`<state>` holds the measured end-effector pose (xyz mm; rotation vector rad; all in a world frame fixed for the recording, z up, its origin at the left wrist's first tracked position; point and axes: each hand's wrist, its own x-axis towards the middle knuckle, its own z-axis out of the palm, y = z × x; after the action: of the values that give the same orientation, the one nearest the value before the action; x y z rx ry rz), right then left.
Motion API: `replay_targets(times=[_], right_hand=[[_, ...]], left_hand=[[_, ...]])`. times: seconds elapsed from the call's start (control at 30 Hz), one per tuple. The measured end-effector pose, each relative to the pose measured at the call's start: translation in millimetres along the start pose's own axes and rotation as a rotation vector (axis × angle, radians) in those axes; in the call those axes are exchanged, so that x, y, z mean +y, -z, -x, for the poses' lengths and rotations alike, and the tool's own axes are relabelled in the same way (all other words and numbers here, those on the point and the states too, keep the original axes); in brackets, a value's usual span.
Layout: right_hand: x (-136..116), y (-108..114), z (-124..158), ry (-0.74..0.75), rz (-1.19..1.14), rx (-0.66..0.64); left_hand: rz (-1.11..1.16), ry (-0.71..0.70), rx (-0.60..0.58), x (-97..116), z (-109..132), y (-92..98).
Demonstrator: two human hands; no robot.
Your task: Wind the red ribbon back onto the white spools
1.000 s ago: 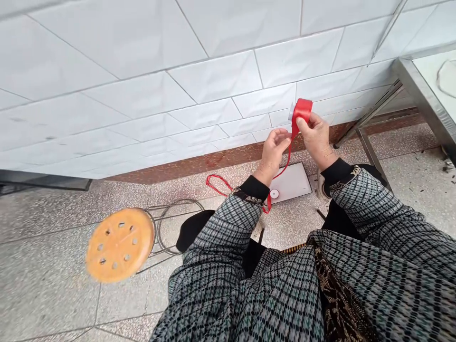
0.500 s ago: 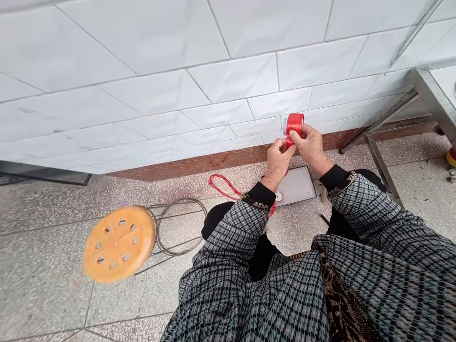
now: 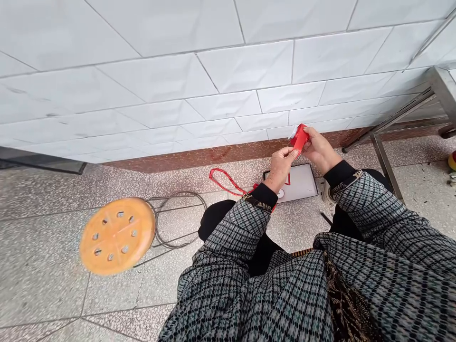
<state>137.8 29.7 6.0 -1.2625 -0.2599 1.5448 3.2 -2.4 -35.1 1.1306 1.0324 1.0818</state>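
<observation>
A red ribbon spool [image 3: 299, 136] is held up in front of the tiled wall. My right hand [image 3: 319, 151] is closed around the spool from the right. My left hand [image 3: 282, 166] pinches the ribbon's loose end just below and left of the spool. The free length of red ribbon [image 3: 228, 181] trails down behind my left wrist and loops across the floor. Under my hands a flat white board [image 3: 302, 181] with a small round white piece [image 3: 281, 193] on it lies on the floor.
An orange round stool seat [image 3: 117, 235] with holes stands at the left on a wire frame [image 3: 178, 221]. A metal table leg [image 3: 385, 166] and its frame stand at the right. White tiled wall runs along the back. My patterned coat fills the lower right.
Both hands have come down and closer together with the spool; the left hand has closed onto the ribbon right beside the spool. The view has shifted slightly.
</observation>
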Motion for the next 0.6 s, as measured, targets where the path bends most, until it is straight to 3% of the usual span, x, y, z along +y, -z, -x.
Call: replay_targets(times=[0.1,0.17,0.43,0.6], right_hand=[[-5,-1,3,-0.072,-0.073,0.117],[-8,-2,7,-0.14,-0.087,0.13],[-22,10,15,-0.272,-0.152,0.028],[-28,17,17,-0.329,-0.122,-0.037]], left_hand=[[-0.155,-0.059,0.035,-2,0,2.3],[-0.217,-0.031,0.021,-3,0,2.7],[-0.384,-0.005,-0.077,-2,-2,2.0],[-0.511,-0.103,-0.023,-5,-5,6.0]])
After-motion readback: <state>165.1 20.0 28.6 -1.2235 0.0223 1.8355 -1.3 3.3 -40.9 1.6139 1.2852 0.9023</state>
